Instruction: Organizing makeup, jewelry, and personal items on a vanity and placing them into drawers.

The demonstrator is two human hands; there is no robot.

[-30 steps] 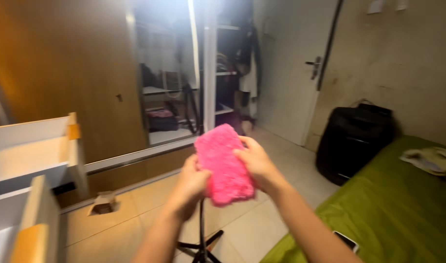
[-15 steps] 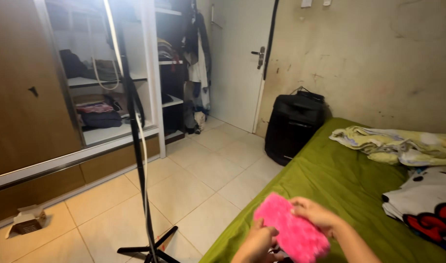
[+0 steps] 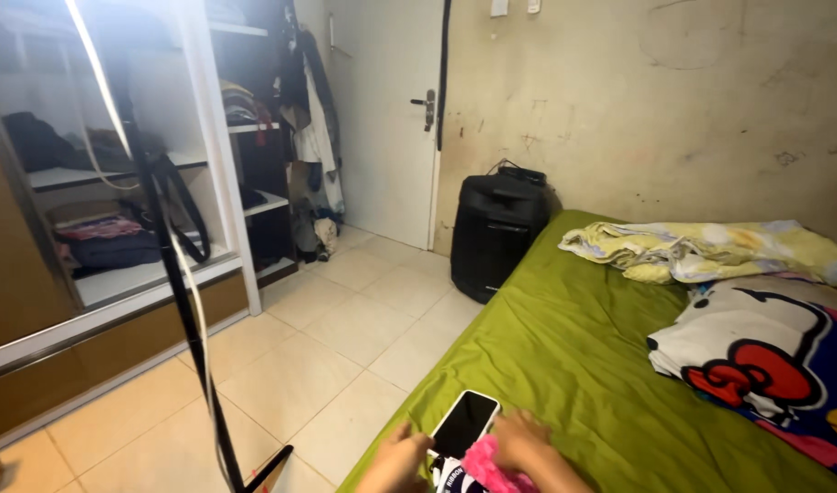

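Gripping a pink fluffy cloth [image 3: 487,467] at the green bed's [image 3: 573,365] edge, both hands [image 3: 398,461] [image 3: 526,440] flank 1 dark-screened phone [image 3: 465,424], open wardrobe shelves [image 3: 135,265] of folded clothes far left.

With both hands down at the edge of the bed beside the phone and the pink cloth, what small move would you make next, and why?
Probably press the pink cloth flat onto the green sheet with the right hand. The cloth already lies low at the bed's edge under that hand, while the left hand rests by the phone, which lies right against the cloth and may need nudging aside.
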